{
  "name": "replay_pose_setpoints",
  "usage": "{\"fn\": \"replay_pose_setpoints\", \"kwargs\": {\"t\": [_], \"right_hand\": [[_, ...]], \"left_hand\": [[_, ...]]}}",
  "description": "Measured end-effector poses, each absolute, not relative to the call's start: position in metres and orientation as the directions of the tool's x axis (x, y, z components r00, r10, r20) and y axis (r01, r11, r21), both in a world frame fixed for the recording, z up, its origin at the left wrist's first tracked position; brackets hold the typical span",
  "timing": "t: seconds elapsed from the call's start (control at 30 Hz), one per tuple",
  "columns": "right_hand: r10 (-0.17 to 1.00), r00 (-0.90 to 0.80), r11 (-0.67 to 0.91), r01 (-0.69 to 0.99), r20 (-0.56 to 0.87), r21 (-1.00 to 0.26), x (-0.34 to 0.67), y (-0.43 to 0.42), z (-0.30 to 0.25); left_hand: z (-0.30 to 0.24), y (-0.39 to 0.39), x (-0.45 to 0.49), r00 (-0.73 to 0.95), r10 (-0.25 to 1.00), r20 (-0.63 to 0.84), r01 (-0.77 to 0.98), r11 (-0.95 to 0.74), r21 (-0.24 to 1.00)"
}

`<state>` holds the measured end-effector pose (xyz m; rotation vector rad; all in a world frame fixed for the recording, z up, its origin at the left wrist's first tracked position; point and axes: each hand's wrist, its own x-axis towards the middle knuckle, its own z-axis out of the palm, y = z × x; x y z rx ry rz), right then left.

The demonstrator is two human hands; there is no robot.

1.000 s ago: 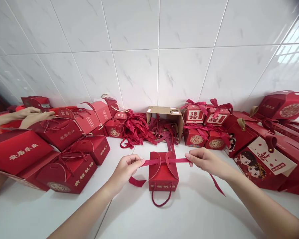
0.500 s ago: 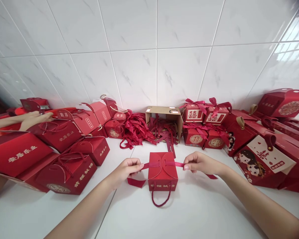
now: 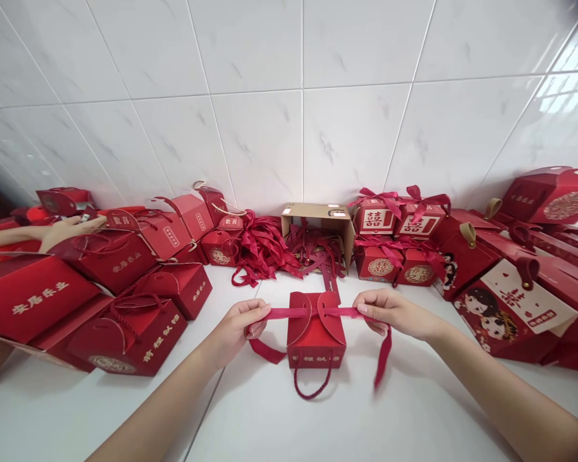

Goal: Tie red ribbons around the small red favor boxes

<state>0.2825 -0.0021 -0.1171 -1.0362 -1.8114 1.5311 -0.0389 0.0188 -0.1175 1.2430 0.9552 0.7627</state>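
Right in the middle of the head view, a small red paper box (image 3: 316,337) stands on the white surface (image 3: 366,417), close in front of the person. Its two round top flaps stand up and meet in the middle. A thin red ribbon (image 3: 279,314) runs through the flaps from side to side.

The left hand (image 3: 238,326) is just left of the box. Its fingers (image 3: 256,319) are pinched tight on the ribbon. The right hand (image 3: 390,313) is just right of the box, and its fingers (image 3: 368,310) are pinched tight on the other side. Between the hands the ribbon is pulled straight. A loose end hangs down below each hand. A red rope handle (image 3: 313,387) lies on the surface at the front of the box.

Behind the box, by the white tile wall (image 3: 270,96), an open brown cardboard box (image 3: 318,218) holds more red ribbons. A heap of red ribbons (image 3: 262,247) lies just left of it. Little red boxes with bows (image 3: 395,221) stand to its right.

Big red boxes with gold letters (image 3: 33,295) fill the left side. Another person's hand (image 3: 65,230) is at the top of one of them. On the right lies a red box with a cartoon couple (image 3: 491,317).
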Motion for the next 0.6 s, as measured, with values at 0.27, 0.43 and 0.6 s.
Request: {"fn": "replay_pose_setpoints", "kwargs": {"t": [0.27, 0.43, 0.6], "right_hand": [[0.844, -0.516, 0.115, 0.441, -0.147, -0.890, 0.281, 0.004, -0.135], [0.828, -0.535, 0.106, 0.443, -0.168, -0.890, 0.284, 0.002, -0.137], [0.811, -0.585, 0.292, 0.448, -0.030, -0.845, 0.284, 0.004, -0.133]], "left_hand": [[-0.131, 0.024, -0.039, 0.363, 0.904, -0.225, 0.129, 0.190, 0.973], [-0.127, 0.022, -0.040, 0.392, 0.905, -0.166, 0.094, 0.140, 0.986], [-0.133, 0.027, -0.042, 0.431, 0.876, -0.215, 0.209, 0.136, 0.969]]}}
